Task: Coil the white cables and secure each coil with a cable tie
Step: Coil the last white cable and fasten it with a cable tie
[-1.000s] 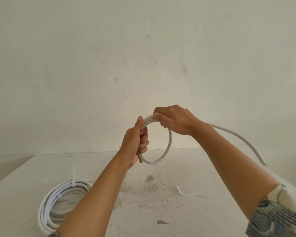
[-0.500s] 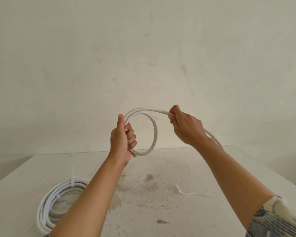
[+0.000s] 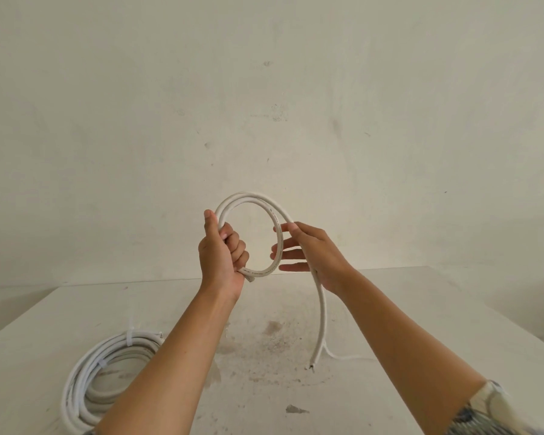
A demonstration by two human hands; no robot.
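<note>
A short white cable (image 3: pixel 252 197) forms a loop held up in the air above the table. My left hand (image 3: pixel 222 255) grips the loop's left side in a fist, thumb up. My right hand (image 3: pixel 308 252) is at the loop's right side with fingers spread and nearly straight; the cable runs across its palm under the thumb. The cable's free tail (image 3: pixel 321 318) hangs down from that hand, its cut end just above the table. A finished white coil (image 3: pixel 107 372) bound with cable ties lies on the table at the lower left, partly behind my left forearm.
The white table (image 3: pixel 390 324) has a stained patch in the middle and a small dark chip near the front. A loose white cable tie (image 3: pixel 343 356) lies on it right of the hanging tail. A plain wall stands close behind.
The right hand has swung the cable round and down, so the loop has two turns at its top. Its fingers have opened out and the tail now hangs down toward the table.
</note>
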